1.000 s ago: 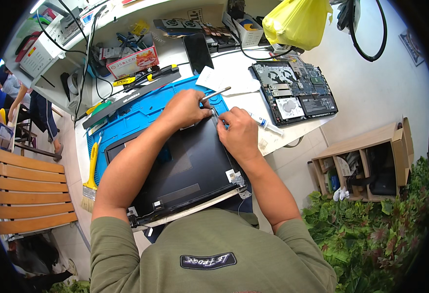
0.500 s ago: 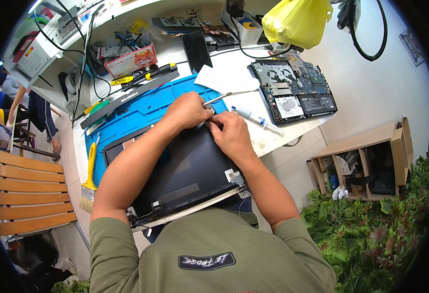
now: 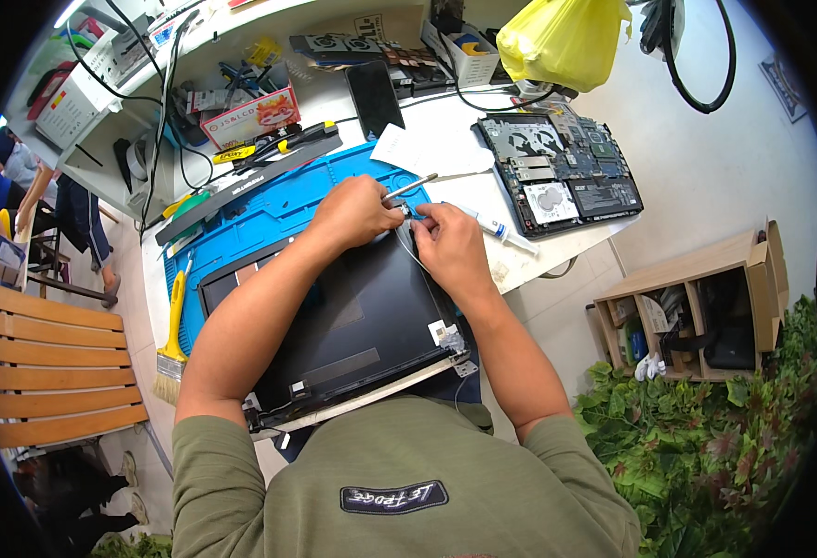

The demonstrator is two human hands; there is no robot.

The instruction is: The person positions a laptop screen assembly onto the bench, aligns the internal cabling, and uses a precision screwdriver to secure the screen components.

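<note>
A black laptop lid panel lies in front of me, partly over a blue work mat. My left hand is closed at its far right corner, around a slim metal tool whose end points right. Just beside it, my right hand pinches with thumb and forefinger at a thin grey cable by the same corner. The fingertips hide the cable's end. Metal hinges show on the panel's near edge. A syringe lies right of my right hand, partly covered by it.
An opened laptop base sits at the table's right, near a white paper. A phone lies at the back. A yellow-handled brush rests at the left edge. A yellow bag hangs above. A wooden shelf stands right.
My right hand has shifted slightly up and right, now covering part of the syringe. The thin cable has come into view under its fingers. My left hand has barely moved.
</note>
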